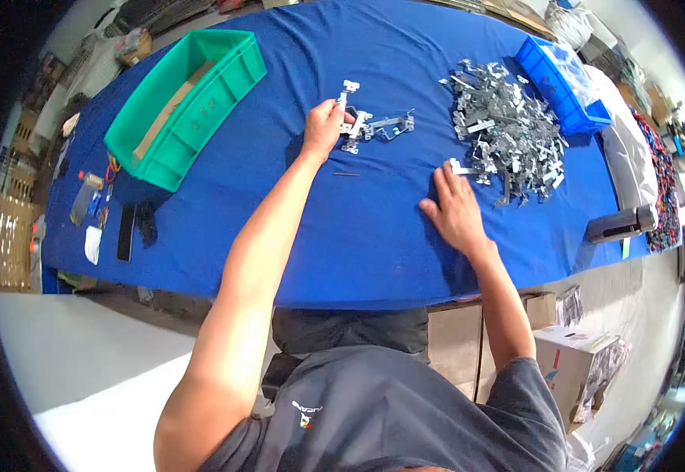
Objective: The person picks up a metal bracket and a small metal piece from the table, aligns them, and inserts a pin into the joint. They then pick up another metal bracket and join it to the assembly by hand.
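At the left end of the blue-clothed worktop [358,236] sits one green bin [185,102] with a strip of cardboard lying inside it. Next comes the left hand [324,127], its fingers clenched on one metal bracket [346,97], just beside a small cluster of brackets [380,126], too tangled to count. One thin dark pin [347,174] lies nearer the person. The right hand [454,208] rests flat, fingers released, its fingertips touching one loose bracket [462,167] at the edge of one big pile of brackets [508,126]. One blue bin [561,82] stands beyond the pile.
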A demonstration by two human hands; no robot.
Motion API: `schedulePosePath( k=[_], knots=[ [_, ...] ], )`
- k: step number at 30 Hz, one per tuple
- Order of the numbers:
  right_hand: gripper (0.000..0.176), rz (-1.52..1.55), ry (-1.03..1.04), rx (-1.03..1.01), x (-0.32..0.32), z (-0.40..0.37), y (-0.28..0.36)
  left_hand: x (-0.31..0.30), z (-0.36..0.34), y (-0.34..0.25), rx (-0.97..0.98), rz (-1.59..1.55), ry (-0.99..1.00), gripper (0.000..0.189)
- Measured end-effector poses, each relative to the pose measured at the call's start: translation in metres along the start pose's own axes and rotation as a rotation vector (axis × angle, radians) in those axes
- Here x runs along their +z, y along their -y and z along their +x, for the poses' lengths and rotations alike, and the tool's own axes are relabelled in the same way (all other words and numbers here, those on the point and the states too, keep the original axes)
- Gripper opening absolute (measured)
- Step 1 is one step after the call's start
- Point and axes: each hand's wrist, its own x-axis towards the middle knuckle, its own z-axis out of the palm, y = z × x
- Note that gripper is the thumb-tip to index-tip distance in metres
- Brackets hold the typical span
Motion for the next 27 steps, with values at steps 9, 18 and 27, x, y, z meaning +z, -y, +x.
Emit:
schedulePosePath(
  k=[9,18,27],
  knots=[
    [0.028,0.223,-0.125,0.003,-0.046,0.037,0.045,-0.044,-0.033,-0.019,-0.163,-0.310,-0.060,0.030],
    [0.014,0.259,-0.093,-0.316,0.021,0.103,0.121,-0.057,-0.075,-0.023,-0.143,-0.315,-0.010,0.031],
    [0.014,0.326,0.065,-0.203,0.032,0.105,0.112,-0.056,-0.078,-0.017,-0.093,-0.317,-0.001,0.032]
  ],
)
